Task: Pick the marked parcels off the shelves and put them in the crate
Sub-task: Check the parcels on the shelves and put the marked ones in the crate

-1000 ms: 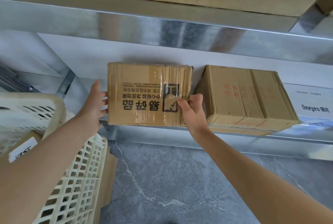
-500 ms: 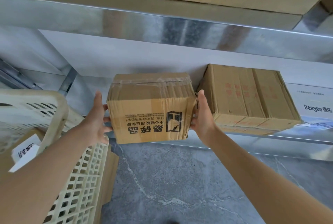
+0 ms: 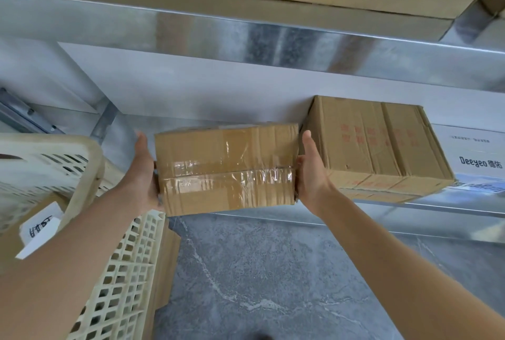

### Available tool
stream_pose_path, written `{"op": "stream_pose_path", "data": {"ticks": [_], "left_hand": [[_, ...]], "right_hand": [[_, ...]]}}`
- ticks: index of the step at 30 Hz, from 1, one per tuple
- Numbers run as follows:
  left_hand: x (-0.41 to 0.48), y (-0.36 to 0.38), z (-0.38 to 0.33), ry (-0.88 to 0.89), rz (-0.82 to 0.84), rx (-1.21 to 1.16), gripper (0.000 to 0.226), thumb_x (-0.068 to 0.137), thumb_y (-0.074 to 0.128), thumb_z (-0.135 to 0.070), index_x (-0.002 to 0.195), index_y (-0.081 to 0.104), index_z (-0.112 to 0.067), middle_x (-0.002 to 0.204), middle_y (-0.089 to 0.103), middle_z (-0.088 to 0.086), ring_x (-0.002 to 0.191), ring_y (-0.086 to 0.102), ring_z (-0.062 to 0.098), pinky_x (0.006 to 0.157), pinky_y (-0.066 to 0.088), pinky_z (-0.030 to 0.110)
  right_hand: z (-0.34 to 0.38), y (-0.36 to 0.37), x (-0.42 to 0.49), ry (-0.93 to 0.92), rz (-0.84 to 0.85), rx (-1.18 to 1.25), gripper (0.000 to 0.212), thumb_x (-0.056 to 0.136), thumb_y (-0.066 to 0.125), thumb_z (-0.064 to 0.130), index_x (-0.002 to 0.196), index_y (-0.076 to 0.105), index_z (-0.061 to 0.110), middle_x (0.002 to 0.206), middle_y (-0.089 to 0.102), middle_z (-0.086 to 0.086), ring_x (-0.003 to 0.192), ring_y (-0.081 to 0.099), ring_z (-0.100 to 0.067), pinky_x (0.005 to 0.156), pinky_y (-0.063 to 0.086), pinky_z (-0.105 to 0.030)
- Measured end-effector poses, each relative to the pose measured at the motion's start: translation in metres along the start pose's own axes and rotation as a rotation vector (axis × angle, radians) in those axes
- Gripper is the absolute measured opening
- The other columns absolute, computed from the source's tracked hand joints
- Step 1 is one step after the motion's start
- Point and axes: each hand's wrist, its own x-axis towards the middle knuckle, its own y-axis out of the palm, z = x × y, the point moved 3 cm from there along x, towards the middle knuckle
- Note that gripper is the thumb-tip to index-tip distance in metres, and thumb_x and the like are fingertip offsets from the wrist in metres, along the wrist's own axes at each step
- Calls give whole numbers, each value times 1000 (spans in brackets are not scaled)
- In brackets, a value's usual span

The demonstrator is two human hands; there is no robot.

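I hold a brown taped cardboard parcel (image 3: 226,170) between both hands, off the metal shelf (image 3: 410,207) and just in front of its edge. Its taped face is turned towards me. My left hand (image 3: 142,175) grips its left side with the thumb up, and my right hand (image 3: 311,175) grips its right side, fingertips curled round the edge. The cream plastic crate (image 3: 90,164) stands at the left, its rim close to my left hand. A parcel with a white handwritten label (image 3: 38,230) lies inside it.
A second brown box (image 3: 377,148) stays on the shelf right beside my right hand, and a white printed box (image 3: 475,153) lies further right. The upper shelf beam (image 3: 246,36) runs overhead. Flat cardboard (image 3: 166,257) leans against the crate, over grey stone floor (image 3: 259,271).
The parcel has come off the shelf towards me and tipped, so the printed face turned down and the taped face shows. Both hands shifted to its sides.
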Motion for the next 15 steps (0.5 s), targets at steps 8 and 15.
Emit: {"op": "stream_pose_path", "data": {"ticks": [8, 15], "left_hand": [[-2, -2, 8, -5, 43, 77, 62, 79, 30, -74, 95, 66, -27, 109, 68, 6, 104, 60, 30, 97, 39, 55], [-11, -4, -8, 78, 121, -19, 54, 78, 44, -65, 104, 59, -20, 117, 61, 12, 100, 58, 28, 83, 46, 43]], "right_hand": [[2, 10, 6, 1, 73, -34, 131, 33, 44, 100, 147, 28, 37, 157, 26, 4, 145, 23, -21, 116, 15, -56], [9, 2, 0, -17, 61, 34, 86, 66, 47, 72, 134, 52, 20, 120, 61, -5, 105, 55, -23, 93, 40, -36]]}}
